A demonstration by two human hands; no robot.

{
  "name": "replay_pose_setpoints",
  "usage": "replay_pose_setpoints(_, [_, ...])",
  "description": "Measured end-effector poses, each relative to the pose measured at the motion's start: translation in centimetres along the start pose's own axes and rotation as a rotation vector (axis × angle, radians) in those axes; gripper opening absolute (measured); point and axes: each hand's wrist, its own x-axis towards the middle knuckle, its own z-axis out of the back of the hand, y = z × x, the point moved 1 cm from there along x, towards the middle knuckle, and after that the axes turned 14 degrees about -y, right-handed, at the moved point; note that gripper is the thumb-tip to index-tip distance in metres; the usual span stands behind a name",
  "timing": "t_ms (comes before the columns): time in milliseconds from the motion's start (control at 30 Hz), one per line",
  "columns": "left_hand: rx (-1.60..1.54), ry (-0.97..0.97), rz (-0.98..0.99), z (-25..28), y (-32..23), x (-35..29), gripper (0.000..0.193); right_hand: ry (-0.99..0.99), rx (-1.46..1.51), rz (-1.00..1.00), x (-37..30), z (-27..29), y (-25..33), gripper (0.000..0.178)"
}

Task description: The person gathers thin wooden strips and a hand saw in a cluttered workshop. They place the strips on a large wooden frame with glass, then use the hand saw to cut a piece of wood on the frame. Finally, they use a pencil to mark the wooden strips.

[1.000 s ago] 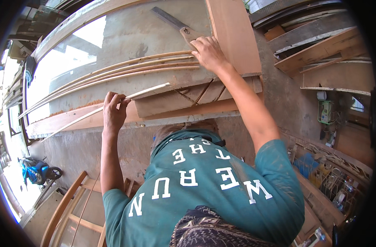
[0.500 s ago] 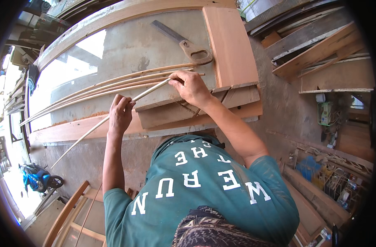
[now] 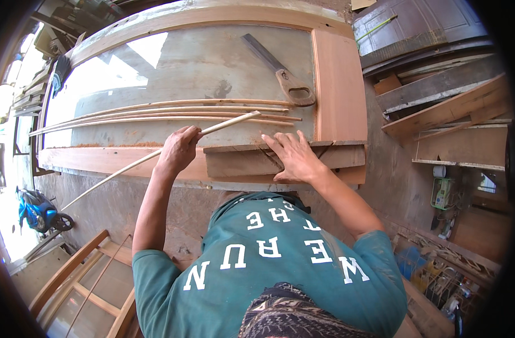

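A: Left hand (image 3: 178,150) is closed in a fist round a thin pale wooden strip (image 3: 156,158). The strip runs from low on the left up to its free tip over the grey panel (image 3: 212,62) of the door frame (image 3: 342,84).

B: And the right hand (image 3: 294,158)?

A: Open, fingers spread, flat on the short board (image 3: 252,163) at the frame's near edge. It holds nothing.

B: Handling notes?

A: My judgement: the strip is long and whippy, so grip near the working end, as now, and steady the far tail. Keep the flat hand pressing so the board doesn't slide.

B: Surface?

A: Three or four more strips (image 3: 173,110) lie side by side on the panel, just beyond the held one. A handsaw (image 3: 280,67) rests well apart, near the frame's right stile.

B: Room?

A: Open workshop. Stacked planks (image 3: 438,101) to the right, another wooden frame (image 3: 71,276) on the floor lower left, a blue motorbike (image 3: 37,211) outside in glare.
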Motion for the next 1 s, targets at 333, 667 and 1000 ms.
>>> replay_pose_setpoints(333, [0.063, 0.112, 0.003, 3.7, -5.2, -1.4, 0.008, -0.15, -0.045, -0.095, 2.5, 3.8, -3.0, 0.127])
replay_pose_setpoints(667, [0.06, 0.178, -0.175, -0.3, -7.4, -2.6, 0.006, -0.27, -0.031, -0.233, 14.4, 3.0, -14.4, 0.116])
replay_pose_setpoints(1000, [-0.023, 0.242, -0.246, -6.5, -6.1, -6.0, 0.008, -0.449, -0.138, -0.228, 12.8, 3.3, -13.8, 0.106])
